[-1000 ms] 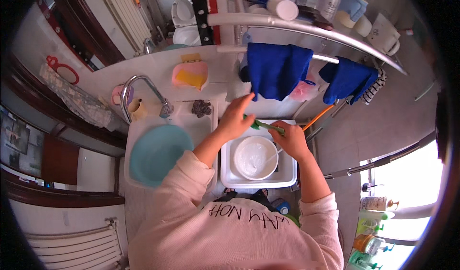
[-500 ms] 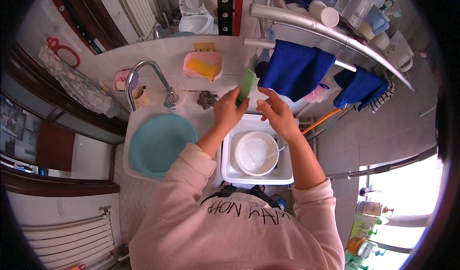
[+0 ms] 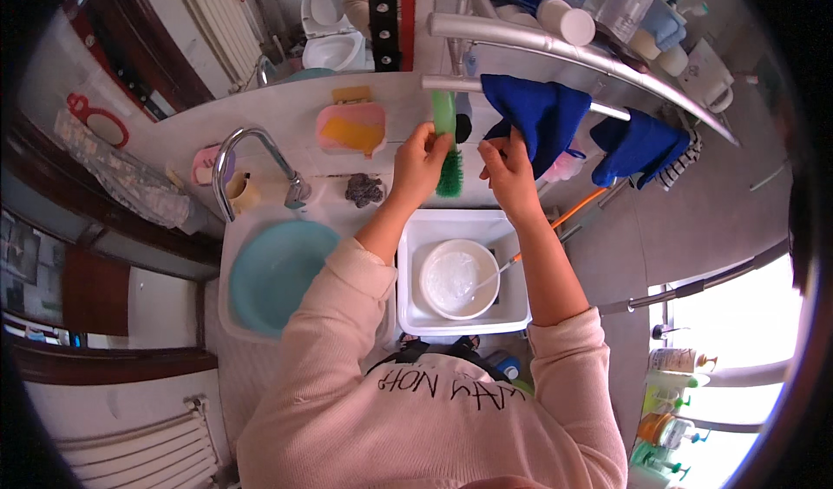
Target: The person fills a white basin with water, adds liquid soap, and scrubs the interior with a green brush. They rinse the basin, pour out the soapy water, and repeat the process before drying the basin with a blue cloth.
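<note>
A green brush (image 3: 449, 172) is pointing bristles-down beyond the tub (image 3: 411, 294), its handle standing above the left hand (image 3: 418, 166), whose fingers are gripping it. The right hand (image 3: 510, 166) is reaching to the lower edge of a blue towel (image 3: 547, 120), fingers partly curled; whether they are gripping the cloth, I cannot tell. A white bowl (image 3: 424, 285) is sitting inside the tub; left of it, a blue basin (image 3: 241, 285) is resting in the sink (image 3: 227, 311).

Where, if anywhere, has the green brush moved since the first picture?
Yes: against the towel rail, the green brush has moved up and leftward in view, nearer the rail.
</note>
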### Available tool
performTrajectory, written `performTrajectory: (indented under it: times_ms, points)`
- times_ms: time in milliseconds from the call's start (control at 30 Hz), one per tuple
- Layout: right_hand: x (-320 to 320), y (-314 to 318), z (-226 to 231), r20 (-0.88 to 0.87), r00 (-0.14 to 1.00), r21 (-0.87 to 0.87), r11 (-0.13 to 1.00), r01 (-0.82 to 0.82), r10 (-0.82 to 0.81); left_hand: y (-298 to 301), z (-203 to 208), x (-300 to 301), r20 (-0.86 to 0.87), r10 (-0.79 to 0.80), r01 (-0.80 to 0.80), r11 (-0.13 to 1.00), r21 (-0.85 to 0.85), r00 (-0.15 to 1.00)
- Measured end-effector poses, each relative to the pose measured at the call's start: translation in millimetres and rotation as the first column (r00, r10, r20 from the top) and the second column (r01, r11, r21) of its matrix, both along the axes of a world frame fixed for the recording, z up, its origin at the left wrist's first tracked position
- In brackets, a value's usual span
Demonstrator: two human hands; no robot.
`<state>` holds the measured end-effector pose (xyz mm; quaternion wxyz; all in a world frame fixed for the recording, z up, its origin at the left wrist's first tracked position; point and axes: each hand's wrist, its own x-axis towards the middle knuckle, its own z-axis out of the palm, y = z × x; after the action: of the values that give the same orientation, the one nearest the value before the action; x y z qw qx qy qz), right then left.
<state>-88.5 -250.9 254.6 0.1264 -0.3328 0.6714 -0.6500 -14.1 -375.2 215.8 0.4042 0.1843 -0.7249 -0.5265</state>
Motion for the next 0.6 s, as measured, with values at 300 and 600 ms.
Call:
performTrajectory:
  times_ms: [300, 600]
  points:
    - [-3, 8, -5, -0.023, 0.999, 0.004, 1.0, -0.024, 0.024, -4, 15, -42, -0.167, -0.232, 0.24, 0.97, 0.027, 0.958]
    - [-8, 11, -3, -0.02, 0.994, 0.071, 0.992, -0.104, 0.106, -14, 11, -60, -0.091, -0.187, 0.193, 0.98, 0.058, 0.978]
